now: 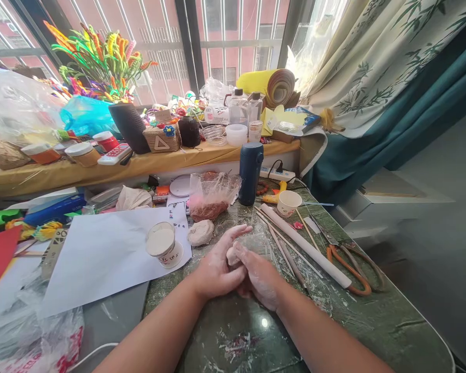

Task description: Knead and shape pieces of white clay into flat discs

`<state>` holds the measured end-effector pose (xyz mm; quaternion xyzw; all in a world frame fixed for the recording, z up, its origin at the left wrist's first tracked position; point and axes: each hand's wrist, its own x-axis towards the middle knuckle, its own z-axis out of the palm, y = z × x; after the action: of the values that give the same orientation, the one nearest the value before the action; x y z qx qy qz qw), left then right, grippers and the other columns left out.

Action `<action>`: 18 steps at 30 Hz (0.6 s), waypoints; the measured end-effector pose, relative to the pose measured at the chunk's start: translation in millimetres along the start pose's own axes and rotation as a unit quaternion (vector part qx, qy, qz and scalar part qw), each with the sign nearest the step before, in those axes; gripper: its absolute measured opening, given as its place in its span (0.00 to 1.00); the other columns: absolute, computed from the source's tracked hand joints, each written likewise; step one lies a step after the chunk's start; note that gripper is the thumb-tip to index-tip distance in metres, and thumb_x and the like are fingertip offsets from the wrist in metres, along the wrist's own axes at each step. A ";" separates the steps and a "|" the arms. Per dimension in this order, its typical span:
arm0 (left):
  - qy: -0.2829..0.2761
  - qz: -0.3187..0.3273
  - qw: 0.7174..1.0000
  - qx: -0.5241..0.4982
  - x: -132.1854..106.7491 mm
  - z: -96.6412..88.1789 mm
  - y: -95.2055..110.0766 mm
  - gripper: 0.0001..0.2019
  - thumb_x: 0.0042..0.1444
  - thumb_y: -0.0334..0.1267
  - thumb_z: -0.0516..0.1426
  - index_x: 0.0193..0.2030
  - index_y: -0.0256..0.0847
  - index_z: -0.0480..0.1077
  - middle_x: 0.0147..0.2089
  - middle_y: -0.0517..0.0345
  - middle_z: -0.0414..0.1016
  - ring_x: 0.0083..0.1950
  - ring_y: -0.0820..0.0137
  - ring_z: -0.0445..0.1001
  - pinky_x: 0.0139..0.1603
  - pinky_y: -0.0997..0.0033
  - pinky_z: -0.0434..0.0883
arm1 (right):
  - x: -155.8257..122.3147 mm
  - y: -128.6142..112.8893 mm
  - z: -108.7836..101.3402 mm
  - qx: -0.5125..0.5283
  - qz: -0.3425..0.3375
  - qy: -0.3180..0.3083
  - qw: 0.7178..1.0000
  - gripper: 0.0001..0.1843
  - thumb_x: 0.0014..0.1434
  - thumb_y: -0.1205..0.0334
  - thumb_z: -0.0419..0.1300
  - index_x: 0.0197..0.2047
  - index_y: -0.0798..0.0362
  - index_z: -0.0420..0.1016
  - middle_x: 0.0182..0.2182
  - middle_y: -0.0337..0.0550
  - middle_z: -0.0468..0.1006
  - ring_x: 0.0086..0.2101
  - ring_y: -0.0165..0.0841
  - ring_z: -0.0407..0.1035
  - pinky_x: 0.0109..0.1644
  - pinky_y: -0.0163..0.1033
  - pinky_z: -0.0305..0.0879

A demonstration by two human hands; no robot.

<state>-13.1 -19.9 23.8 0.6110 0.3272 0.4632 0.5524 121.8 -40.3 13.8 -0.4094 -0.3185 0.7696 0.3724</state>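
Note:
My left hand (pixel 217 269) and my right hand (pixel 262 274) are pressed together over the near middle of the table, both dusted white. Between them a small pale lump of clay (pixel 232 257) shows in part; the fingers cover most of it. The left fingers reach out beyond the right hand, and the right fingers curl in against the left palm. Just beyond the left hand sits a bigger, flattened lump of clay (pixel 201 233). A clear flat sheet (pixel 256 243) lies behind the hands.
A paper cup of white stuff (pixel 160 241) stands on white paper (pixel 97 259) at the left. To the right are a long pale roller (pixel 306 246), thin sticks, scissors (pixel 349 269) and another paper cup (pixel 289 202). A dark blue bottle (pixel 250 173) and a bagged reddish mass (pixel 212 199) stand behind.

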 end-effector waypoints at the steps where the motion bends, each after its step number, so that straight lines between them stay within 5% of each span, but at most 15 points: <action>1: -0.031 0.009 0.999 0.024 0.0 -1.6 -0.4 0.31 0.53 0.38 0.68 0.64 0.49 0.69 0.61 0.43 0.75 0.53 0.53 0.80 0.54 0.52 0.78 | -1.2 -1.1 0.9 0.016 -0.013 0.023 1.000 0.31 0.52 0.29 0.63 0.28 0.51 0.67 0.14 0.30 0.65 0.13 0.24 0.57 0.14 0.27 0.48; 4: -0.073 0.065 0.992 0.075 3.5 -9.4 -6.7 0.32 0.58 0.44 0.65 0.69 0.48 0.63 0.68 0.43 0.68 0.69 0.49 0.67 0.69 0.47 0.65 | -2.6 -9.1 0.5 0.125 -0.019 0.037 0.991 0.30 0.52 0.34 0.65 0.22 0.51 0.60 0.13 0.27 0.58 0.13 0.20 0.47 0.16 0.27 0.40; 6: -0.055 0.080 0.993 0.071 6.8 -14.5 -12.8 0.28 0.62 0.47 0.61 0.68 0.47 0.63 0.66 0.44 0.69 0.69 0.52 0.66 0.70 0.48 0.63 | -0.8 -14.4 -2.7 0.173 -0.019 0.024 0.984 0.31 0.55 0.35 0.63 0.19 0.50 0.57 0.11 0.26 0.53 0.13 0.20 0.41 0.16 0.28 0.37; 12: -0.003 0.047 0.991 0.123 12.2 -19.2 -19.6 0.18 0.62 0.55 0.60 0.46 0.41 0.70 0.43 0.52 0.74 0.44 0.64 0.72 0.47 0.65 0.71 | 5.3 -9.9 -5.6 0.124 -0.055 0.075 0.988 0.28 0.56 0.35 0.62 0.22 0.50 0.62 0.13 0.29 0.58 0.15 0.22 0.43 0.19 0.30 0.39; 15: -0.027 0.029 0.979 0.200 12.4 -17.9 -15.2 0.23 0.52 0.60 0.65 0.33 0.41 0.68 0.31 0.59 0.69 0.32 0.69 0.66 0.33 0.70 0.65 | 0.8 -3.9 -1.7 0.018 -0.108 0.104 0.989 0.28 0.56 0.31 0.62 0.27 0.50 0.68 0.17 0.31 0.63 0.17 0.25 0.50 0.21 0.32 0.45; 18: -0.077 0.014 0.971 0.228 10.5 -15.1 -8.5 0.22 0.60 0.58 0.60 0.27 0.42 0.69 0.26 0.58 0.71 0.29 0.68 0.69 0.32 0.69 0.66 | -4.2 -0.2 -2.8 -0.077 -0.116 0.092 0.986 0.37 0.57 0.23 0.52 0.22 0.50 0.69 0.16 0.38 0.65 0.19 0.29 0.56 0.22 0.36 0.49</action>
<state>-22.4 -3.2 17.1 0.7592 0.3718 0.3356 0.4156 125.9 -43.2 14.3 -0.4658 -0.3864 0.6538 0.4542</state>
